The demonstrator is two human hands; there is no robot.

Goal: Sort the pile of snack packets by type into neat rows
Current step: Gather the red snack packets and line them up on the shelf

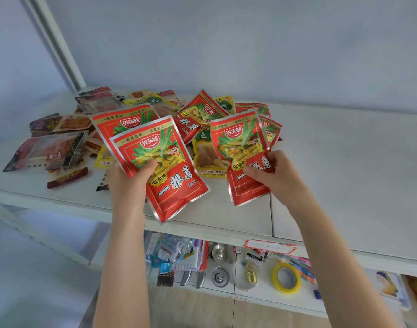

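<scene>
My left hand [129, 183] grips two red snack packets [169, 171] fanned one over the other, thumb on the front one. My right hand [273, 176] pinches another red packet [240, 147] of the same kind, with a second red one [270, 130] showing behind it. Both hands hover above the white shelf [344, 166]. More red packets [200, 112] lie in the pile behind, mixed with yellow-green packets [209, 159] and dark brown meat-snack packets [48, 150] at the left.
A dark red stick snack [67, 177] lies near the shelf's front left edge. A white post [58, 43] rises at the back left. Below the shelf sit a yellow tape roll [285, 276], metal lids [220, 275] and small packaged goods [172, 254].
</scene>
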